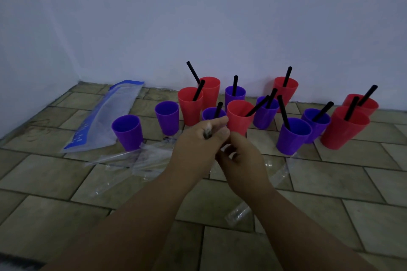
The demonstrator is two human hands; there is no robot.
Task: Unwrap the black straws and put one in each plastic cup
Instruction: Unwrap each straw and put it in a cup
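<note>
seven purple cups (126, 132), six red cups (190, 105), eleven black straws (235, 84) in cups, one plastic bag (103, 116).

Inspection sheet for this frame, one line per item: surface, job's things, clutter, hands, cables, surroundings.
Surface: tiled floor, dimly lit.
Job's things: thirteen red and purple cups; eleven hold black straws; the far-left purple cup and the purple cup beside it have none.
Clutter: clear wrappers strewn on the floor; blue-and-clear bag lying at left.
Grippers: left hand grips the held straw; right hand has fingers curled against it, and what it pinches is hidden.
Cables: nothing seen.
Surroundings: plain wall behind the cups.
</note>
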